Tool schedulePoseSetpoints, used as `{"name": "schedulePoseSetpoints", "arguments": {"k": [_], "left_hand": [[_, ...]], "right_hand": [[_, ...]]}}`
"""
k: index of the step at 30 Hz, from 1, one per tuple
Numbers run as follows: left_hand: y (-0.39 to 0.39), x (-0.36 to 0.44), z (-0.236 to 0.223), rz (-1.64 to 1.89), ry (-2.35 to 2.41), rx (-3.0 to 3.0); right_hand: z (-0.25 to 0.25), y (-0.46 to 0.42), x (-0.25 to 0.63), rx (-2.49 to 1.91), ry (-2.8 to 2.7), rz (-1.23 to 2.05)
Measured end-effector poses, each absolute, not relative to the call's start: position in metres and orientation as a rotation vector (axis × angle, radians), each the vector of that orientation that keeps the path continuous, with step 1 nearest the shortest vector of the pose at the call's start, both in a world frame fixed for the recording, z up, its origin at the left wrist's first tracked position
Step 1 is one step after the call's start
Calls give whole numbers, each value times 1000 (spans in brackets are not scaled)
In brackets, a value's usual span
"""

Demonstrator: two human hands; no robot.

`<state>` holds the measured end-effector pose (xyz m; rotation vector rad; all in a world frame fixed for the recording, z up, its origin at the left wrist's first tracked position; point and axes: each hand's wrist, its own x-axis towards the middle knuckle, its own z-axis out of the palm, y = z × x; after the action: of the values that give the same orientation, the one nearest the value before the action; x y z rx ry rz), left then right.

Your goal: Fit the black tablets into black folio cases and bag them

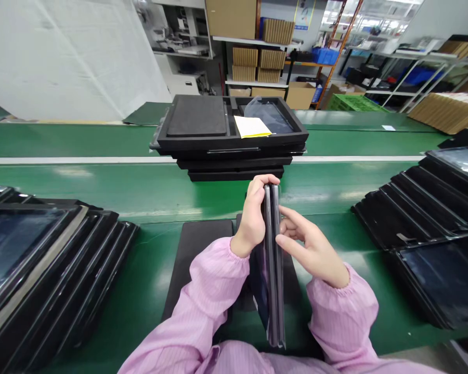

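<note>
I hold a thin dark tablet-like panel (272,270) on edge, wrapped in a clear bag, above a black foam mat (197,259) on the green belt. My left hand (253,218) is closed round its far top edge from the left. On the panel's right face rests my right hand (312,246), with fingers stretched and the fingertips touching it. Both sleeves are pink.
A stack of black foam trays (230,150) with a yellow paper slip (251,126) stands ahead on the belt. Fanned rows of bagged panels in black trays lie at left (42,270) and right (432,228). Cardboard boxes (257,62) and shelving fill the background.
</note>
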<state>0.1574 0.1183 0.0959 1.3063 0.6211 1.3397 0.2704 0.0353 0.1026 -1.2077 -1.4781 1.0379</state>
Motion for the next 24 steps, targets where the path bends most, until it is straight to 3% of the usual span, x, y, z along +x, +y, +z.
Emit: {"name": "schedulePoseSetpoints", "arguments": {"k": [10, 24], "left_hand": [[138, 158, 82, 1249, 534, 1467], [145, 149, 85, 955, 389, 1657]], "right_hand": [[96, 59, 264, -1175, -1203, 1068], [101, 54, 259, -1272, -1148, 843]]}}
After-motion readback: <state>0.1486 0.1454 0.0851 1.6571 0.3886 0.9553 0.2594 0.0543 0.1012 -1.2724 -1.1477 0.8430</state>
